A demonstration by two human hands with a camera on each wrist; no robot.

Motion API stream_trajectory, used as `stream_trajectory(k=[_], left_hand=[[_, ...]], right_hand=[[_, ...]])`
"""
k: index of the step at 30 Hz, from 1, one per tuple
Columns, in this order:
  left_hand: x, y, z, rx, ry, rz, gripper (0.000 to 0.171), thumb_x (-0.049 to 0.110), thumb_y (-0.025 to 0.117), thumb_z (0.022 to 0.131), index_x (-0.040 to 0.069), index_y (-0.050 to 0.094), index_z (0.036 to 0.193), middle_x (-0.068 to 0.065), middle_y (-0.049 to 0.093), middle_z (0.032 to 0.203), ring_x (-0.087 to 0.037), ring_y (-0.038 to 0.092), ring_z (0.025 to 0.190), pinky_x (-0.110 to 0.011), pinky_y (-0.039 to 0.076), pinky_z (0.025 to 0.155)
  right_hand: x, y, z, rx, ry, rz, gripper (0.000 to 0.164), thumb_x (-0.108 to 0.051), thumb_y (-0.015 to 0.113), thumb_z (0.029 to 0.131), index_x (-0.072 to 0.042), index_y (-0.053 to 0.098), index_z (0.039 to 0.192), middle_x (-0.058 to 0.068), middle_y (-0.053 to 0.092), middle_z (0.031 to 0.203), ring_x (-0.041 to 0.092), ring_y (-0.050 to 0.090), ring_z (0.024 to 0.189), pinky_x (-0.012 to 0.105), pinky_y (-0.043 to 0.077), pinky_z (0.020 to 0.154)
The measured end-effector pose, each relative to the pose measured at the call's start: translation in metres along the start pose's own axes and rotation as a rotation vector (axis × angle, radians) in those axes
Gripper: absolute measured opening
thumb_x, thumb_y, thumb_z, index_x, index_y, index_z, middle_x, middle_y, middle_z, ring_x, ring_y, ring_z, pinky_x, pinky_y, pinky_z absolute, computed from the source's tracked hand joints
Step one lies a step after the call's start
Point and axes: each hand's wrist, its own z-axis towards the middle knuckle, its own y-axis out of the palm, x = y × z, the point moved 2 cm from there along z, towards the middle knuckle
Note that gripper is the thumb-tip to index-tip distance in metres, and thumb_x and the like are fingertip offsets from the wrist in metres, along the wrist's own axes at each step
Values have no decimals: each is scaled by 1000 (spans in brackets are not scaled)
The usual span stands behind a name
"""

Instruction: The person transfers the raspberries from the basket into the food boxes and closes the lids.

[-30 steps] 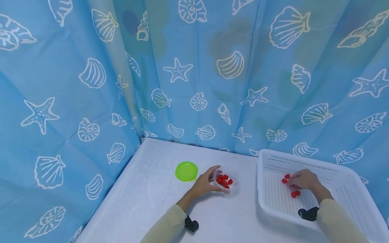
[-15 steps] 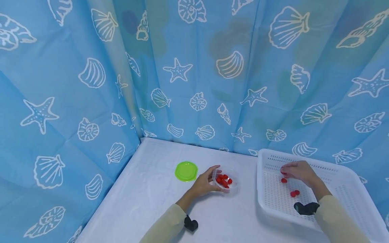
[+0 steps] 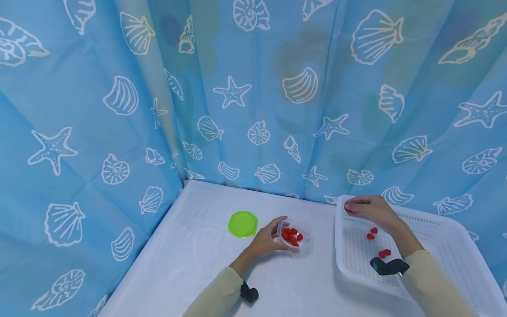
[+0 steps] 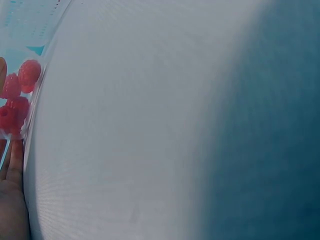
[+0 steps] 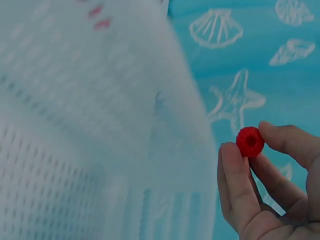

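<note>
My left hand (image 3: 266,240) grips the side of a small clear plastic container (image 3: 306,242), thumb at the near side and fingers at the far side. Several red raspberries (image 3: 292,236) lie in it; the left wrist view shows raspberries (image 4: 29,74) through its clear wall. Over the left rim of the white basket, my right hand (image 3: 374,210) pinches one raspberry (image 5: 250,142) between thumb and fingertips. In the right wrist view its hollow end faces the camera. More raspberries (image 3: 382,253) lie on the floor of the basket (image 3: 356,259), in two small groups.
A green lid (image 3: 243,224) lies on the white table (image 3: 190,246), left of the clear container. The perforated basket takes up the right side of the table. A blue curtain (image 3: 253,105) with white shell prints hangs behind and to the left.
My right hand has picked up a raspberry and risen up and left from the basket floor to its left rim. The left hand and the container have stayed put.
</note>
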Motion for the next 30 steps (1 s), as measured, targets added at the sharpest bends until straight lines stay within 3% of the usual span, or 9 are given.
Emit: stream_trajectory(k=[7,17,23,30], left_hand=[[3,-2,-1,2,2,-5,91,26,86,74,32,36,150,20,52,135,-10,47,128,-29,49,95],[5,-1,-2,4,-23,-8,91,29,87,73,32,37,149,21,52,134,-7,47,127,-28,49,95],[5,-1,-1,-7,-18,-8,91,27,86,74,33,35,150,21,52,135,-6,46,128,-27,48,96],[5,-3,-3,-3,-31,-15,91,27,87,74,32,37,149,21,52,135,-8,47,129,-28,47,97]], right_hand=[[-31,28,6,-45,-78,106,57,-35,72,89,1,56,131,21,62,122,29,65,106,41,53,90],[-42,80,8,-131,-139,158,47,-28,77,85,-1,64,121,14,66,114,24,67,96,39,56,85],[-43,99,9,-142,-135,161,40,-26,77,85,-4,68,116,11,68,110,22,69,92,39,56,84],[-41,114,14,-132,-83,82,32,-24,78,83,-8,71,110,6,68,103,18,68,86,40,57,81]])
